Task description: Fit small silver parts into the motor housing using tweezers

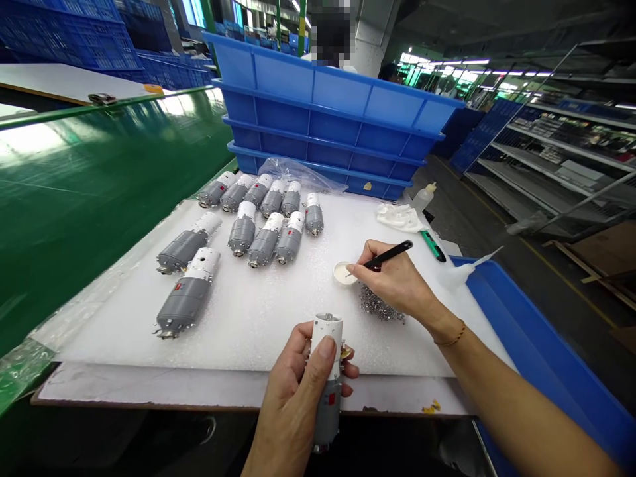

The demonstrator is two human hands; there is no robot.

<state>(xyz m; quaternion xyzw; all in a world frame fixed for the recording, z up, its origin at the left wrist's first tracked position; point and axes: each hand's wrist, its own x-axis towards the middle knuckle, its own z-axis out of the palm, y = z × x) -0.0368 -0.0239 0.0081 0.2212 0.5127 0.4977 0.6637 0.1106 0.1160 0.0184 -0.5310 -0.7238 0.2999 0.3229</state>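
Grey gearmotor (328,391) with white cylindrical housing, upright, white end up, small red label on grey body; gripped in left hand (293,397), over near edge of white foam sheet (248,331). Black pen-shaped applicator (387,255) pinched in right hand (395,281), slanting, fine tip at rim of small white dish (344,273). Dish on foam, holding white paste.
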